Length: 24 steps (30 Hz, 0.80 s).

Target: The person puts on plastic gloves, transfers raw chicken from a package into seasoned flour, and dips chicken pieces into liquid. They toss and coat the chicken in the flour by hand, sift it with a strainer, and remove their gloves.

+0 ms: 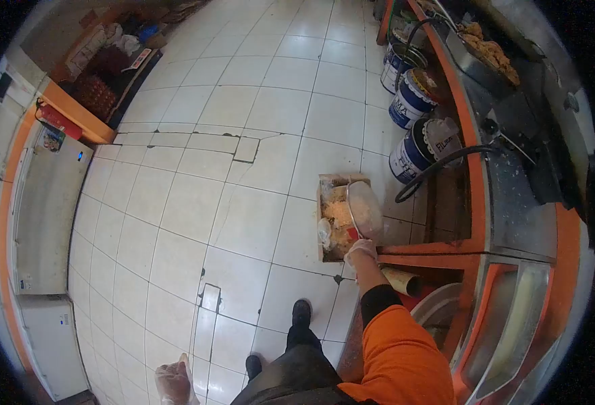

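My right hand [362, 252], in a clear plastic glove, is closed around the handle of a round mesh strainer [366, 208]. The strainer is tilted over the right side of a wooden box [321, 251] on the floor. Orange-yellow crumbs [338, 213] and some clear plastic lie in the box. At the lower left, my left hand [174, 382] is also gloved, with its fingers curled. Whether it holds anything is too small to make out.
Paint-style buckets [407, 156] stand under the orange-framed counter [476, 196] at the right. A black hose [439, 170] hangs beside them. A tray of fried food [478, 62] sits on top. White freezers [46, 209] and a fire extinguisher [60, 121] are at the left.
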Each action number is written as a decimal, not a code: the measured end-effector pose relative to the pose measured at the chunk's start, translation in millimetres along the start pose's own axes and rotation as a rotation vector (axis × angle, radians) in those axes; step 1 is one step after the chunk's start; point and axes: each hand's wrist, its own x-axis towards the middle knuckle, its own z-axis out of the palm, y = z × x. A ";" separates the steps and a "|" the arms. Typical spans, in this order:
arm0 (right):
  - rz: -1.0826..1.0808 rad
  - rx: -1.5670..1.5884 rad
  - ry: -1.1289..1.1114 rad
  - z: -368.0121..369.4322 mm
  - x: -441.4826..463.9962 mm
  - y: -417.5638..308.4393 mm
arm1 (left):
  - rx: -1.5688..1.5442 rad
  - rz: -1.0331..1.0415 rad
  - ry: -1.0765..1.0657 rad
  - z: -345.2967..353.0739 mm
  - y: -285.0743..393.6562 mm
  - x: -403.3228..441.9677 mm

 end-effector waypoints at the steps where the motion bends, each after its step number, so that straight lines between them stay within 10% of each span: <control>1: 0.004 0.040 0.014 -14.3 -26.2 2.0 | -0.052 -0.032 -0.022 5.5 -2.2 -5.0; 7: -0.014 0.213 0.153 -29.5 -107.4 37.0 | 0.153 0.042 -0.055 17.9 -19.6 -30.6; 12: -0.689 -0.481 0.490 -0.7 -171.1 70.2 | -0.254 0.100 0.269 36.5 -41.4 -47.0; 16: -0.818 1.608 -0.085 6.5 -353.2 127.8 | -0.639 0.131 0.312 -25.5 -8.1 -52.5; 19: -1.196 1.453 0.230 21.2 -448.5 192.1 | -0.872 0.277 0.370 -37.4 12.3 -69.9; 24: -1.010 1.289 0.603 50.1 -654.3 392.3 | -0.504 0.731 0.578 -44.3 49.5 -90.9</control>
